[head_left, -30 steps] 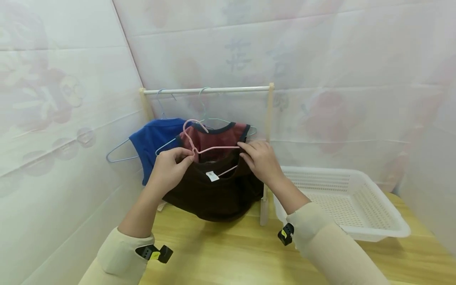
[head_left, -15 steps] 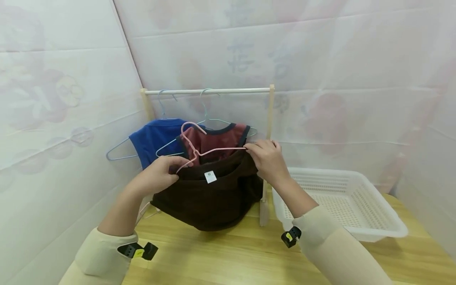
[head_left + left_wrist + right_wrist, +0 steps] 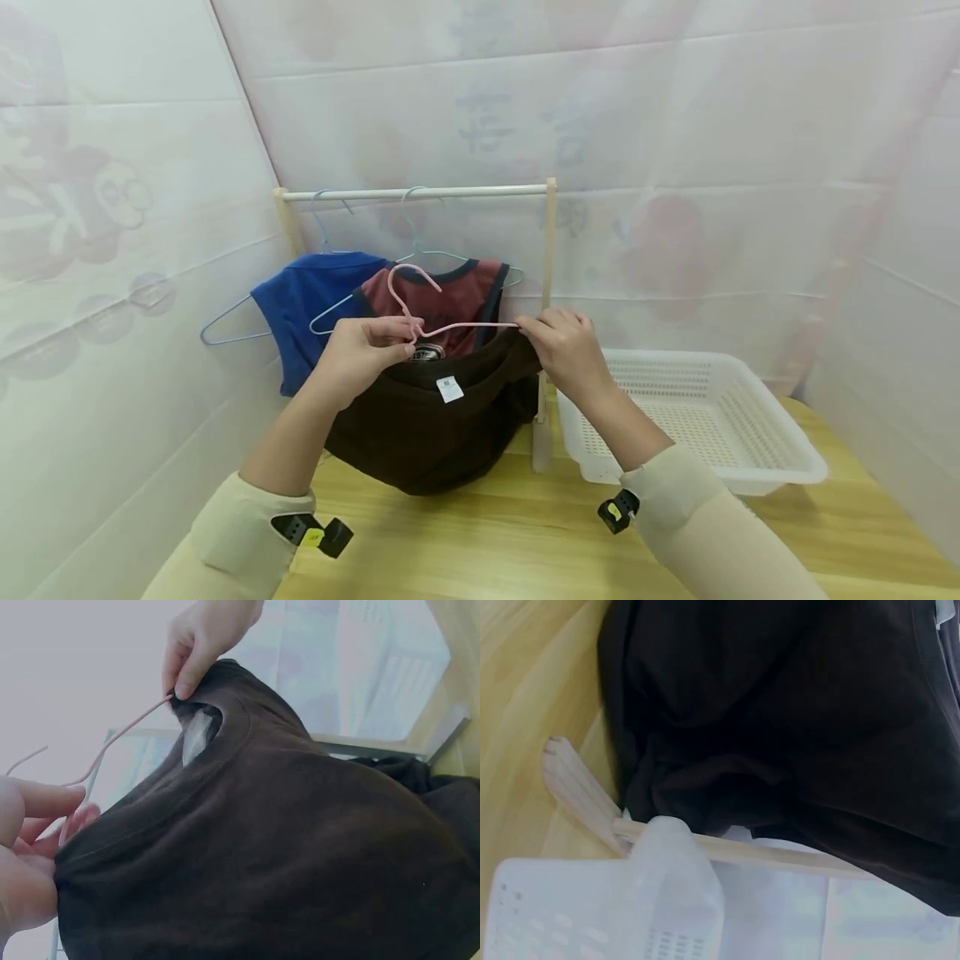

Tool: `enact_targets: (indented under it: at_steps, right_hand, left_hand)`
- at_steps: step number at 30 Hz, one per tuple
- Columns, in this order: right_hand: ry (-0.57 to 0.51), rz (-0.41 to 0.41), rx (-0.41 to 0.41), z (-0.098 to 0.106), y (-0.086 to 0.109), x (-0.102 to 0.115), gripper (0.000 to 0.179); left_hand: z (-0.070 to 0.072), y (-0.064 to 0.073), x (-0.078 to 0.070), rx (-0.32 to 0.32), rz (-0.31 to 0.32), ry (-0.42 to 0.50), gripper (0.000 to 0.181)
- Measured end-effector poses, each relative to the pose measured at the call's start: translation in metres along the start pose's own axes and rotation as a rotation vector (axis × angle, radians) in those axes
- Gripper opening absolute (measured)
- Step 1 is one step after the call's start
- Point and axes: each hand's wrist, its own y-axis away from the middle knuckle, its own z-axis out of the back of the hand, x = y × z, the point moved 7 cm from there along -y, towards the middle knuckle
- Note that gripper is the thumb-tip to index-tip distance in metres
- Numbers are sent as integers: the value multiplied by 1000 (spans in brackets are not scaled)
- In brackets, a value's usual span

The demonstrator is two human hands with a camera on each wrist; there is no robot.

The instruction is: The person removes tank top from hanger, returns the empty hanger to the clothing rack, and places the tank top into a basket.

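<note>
A pink clothes hanger (image 3: 480, 325) is partly inside the neck of a dark brown shirt (image 3: 420, 442). Its hook sticks up above the collar. At the base of the hook, my left hand (image 3: 354, 360) pinches the hanger between thumb and fingers. My right hand (image 3: 564, 350) pinches the shirt's right shoulder together with the hanger's right arm. A white label (image 3: 450, 389) shows at the neckline. In the left wrist view, the shirt (image 3: 247, 825) hangs in loose folds between both hands. The hanger's lower part is hidden by cloth.
Behind the shirt stands a small clothes rack (image 3: 480, 192). A blue garment (image 3: 311, 292) and a maroon garment (image 3: 468, 292) hang there on light blue hangers. To the right, a white plastic basket (image 3: 675, 360) sits on the wooden table (image 3: 465, 550). Printed fabric walls enclose the space.
My left hand slid down the hanger's left arm to the collar, then came back up to the hook's base. My right hand keeps its grip, slightly lower. The brown shirt has sunk a little.
</note>
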Motion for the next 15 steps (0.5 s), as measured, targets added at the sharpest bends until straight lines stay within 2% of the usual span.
enact_targets:
  at_steps: [4, 7, 11, 15]
  right_hand:
    - [-5, -14, 6, 1, 2, -2, 16]
    - [-9, -40, 3, 4, 3, -5, 17]
    - [-17, -56, 5, 7, 3, -8, 18]
    - [-7, -68, 16, 7, 5, -9, 18]
  left_hand:
    - [-3, 1, -1, 34, 11, 38, 21]
    - [-6, 1, -3, 57, 0, 28, 21]
    - [-7, 1, -4, 43, -36, -50, 19]
    - [-8, -2, -5, -10, -88, -192, 18]
